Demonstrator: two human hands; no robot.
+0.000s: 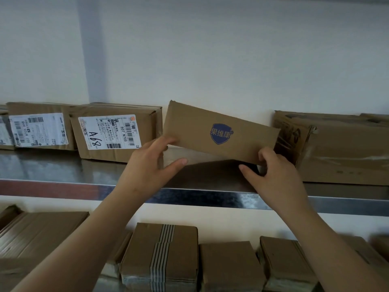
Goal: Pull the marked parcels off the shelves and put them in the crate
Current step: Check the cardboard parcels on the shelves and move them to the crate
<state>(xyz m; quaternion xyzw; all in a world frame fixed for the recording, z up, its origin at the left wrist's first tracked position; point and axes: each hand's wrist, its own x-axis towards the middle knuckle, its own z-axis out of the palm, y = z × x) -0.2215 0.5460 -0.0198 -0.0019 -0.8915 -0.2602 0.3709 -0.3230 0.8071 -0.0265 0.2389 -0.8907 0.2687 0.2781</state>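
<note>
Nearest to us, on the lower shelf (210, 213), we see brown cartons lying flat, among them a box with striped tape (162, 251); the bottom edge of the view cuts them off and our forearms cover part of them. Above, our left hand (147, 165) grips the lower left corner of a flat brown parcel with a blue shield logo (221, 133), thumb below and fingers going behind the card where we cannot see them. Our right hand (275, 171) grips its lower right corner the same way. The parcel is tilted, left end higher, lifted just above the steel upper shelf (63, 171). We can see no handwritten mark on its facing side. To its left stand a carton marked A68 (117, 135) and a labelled carton (40, 127) whose print is too small to read. To the right sits a large taped carton (336, 148), cut off at the edge. Behind is a white wall (210, 49).
</note>
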